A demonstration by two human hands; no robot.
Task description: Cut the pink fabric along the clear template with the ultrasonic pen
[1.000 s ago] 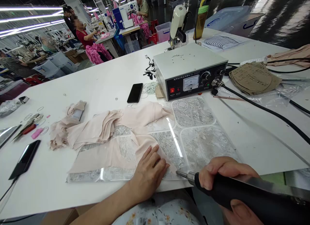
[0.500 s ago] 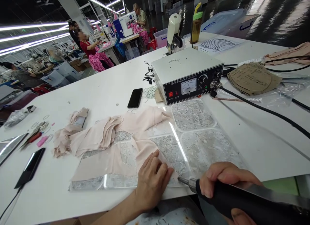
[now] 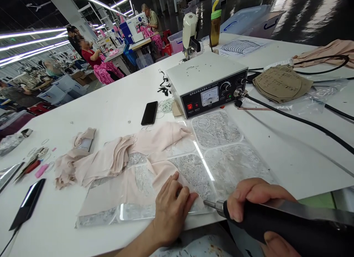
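My left hand rests on a thin pale pink fabric piece, fingers bent and close together, holding it against the marble-patterned mat. In my right hand is the black handle of a hand-held ultrasonic welder. Its metal tip points left at the corner of the fabric, close beside my left thumb; whether it touches cannot be made out. Another pale fabric piece lies flat to the left. Behind it sits a layered stack of the same fabric.
A welder control box stands at the back, its black cable running right. Near it are a phone, a bottle and cardboard patterns. A second dark device and red-handled scissors lie left. Co-workers sew farther off.
The view has turned slightly right, so the table's things appear shifted left. Both hands, the fabric and the welder tip hold nearly the same positions relative to each other.
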